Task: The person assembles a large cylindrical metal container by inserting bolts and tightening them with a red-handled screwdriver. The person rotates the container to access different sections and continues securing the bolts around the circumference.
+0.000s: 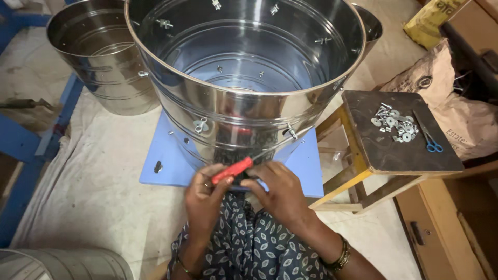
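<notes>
Red-handled screwdriver (233, 169) worked at the 6 o'clock wall of a steel drum (244, 78).
Left hand (205, 199) grips the light, stiff handle; right hand (280, 194) curls beside it, contents unclear; the thin drum likely dents, rim safest.

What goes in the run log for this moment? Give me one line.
left hand: grips red-handled screwdriver | right hand: at drum base | steel drum: upright on blue board | stool: washers, scissors

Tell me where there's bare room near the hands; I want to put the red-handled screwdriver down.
Free: the blue board left of the big steel drum, and the near half of the stool top below the washers and bolts. Crowded: both hands against the drum's base.
</notes>
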